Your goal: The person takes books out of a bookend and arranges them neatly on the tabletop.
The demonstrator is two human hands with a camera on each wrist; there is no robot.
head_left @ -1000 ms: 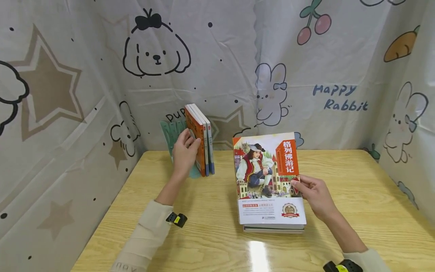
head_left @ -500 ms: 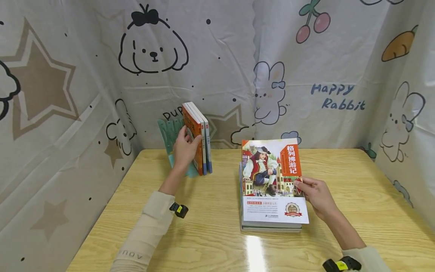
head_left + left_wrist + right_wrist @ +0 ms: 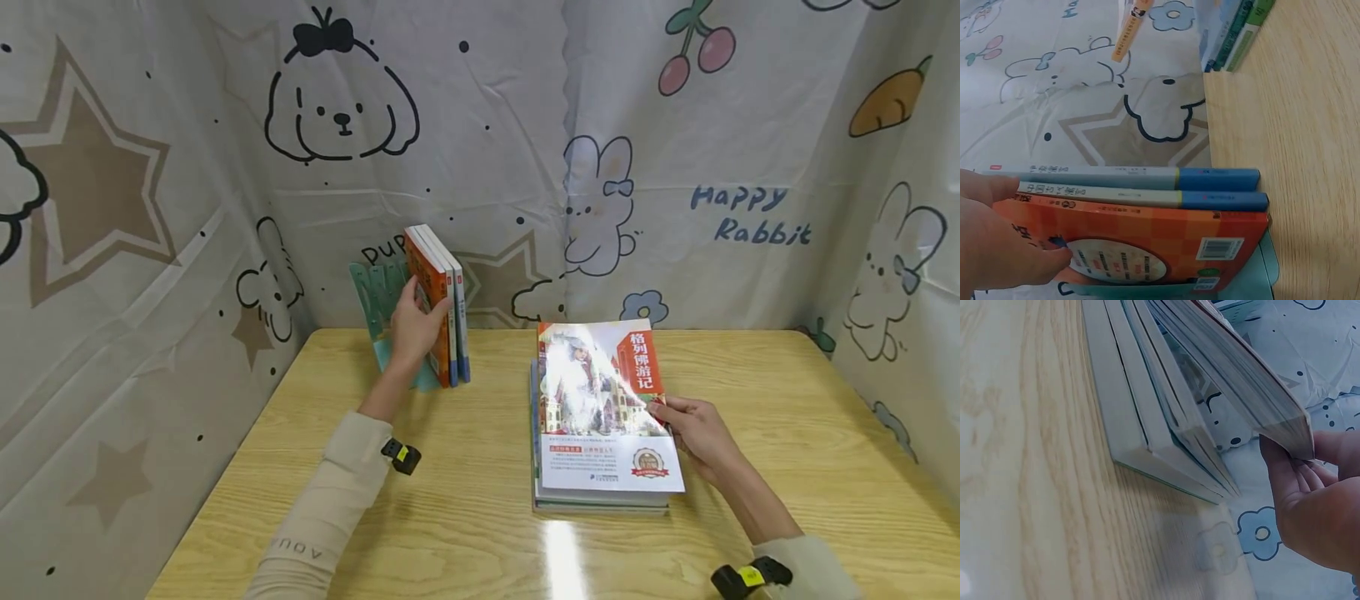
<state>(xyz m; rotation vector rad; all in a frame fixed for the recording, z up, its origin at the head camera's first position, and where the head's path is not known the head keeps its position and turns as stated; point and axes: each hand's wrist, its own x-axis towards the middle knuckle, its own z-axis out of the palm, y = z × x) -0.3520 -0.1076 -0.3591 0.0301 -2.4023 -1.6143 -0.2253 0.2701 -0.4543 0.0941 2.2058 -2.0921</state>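
Observation:
Three upright books stand at the back left: an orange book (image 3: 1179, 228) in front and two pale books with blue spine ends (image 3: 1219, 180) behind it. My left hand (image 3: 412, 333) rests on the orange book, fingers against its cover and thumb reaching over to the spines. A teal bookend (image 3: 375, 292) stands on their left. My right hand (image 3: 697, 429) pinches the right edge of a paperback (image 3: 592, 462) showing a figure in a red vest, partly washed out by glare. This paperback slants over a stack of books (image 3: 1125, 394), its gripped edge raised above them.
A light wood table (image 3: 465, 550) lies under everything. Behind and along both sides hangs a printed white cloth (image 3: 495, 100) with rabbits, stars and a puppy.
My right hand has brought the paperback lower over the stack and a little to the right. The left thumb has shifted from the orange cover to the spines; those books stay in place.

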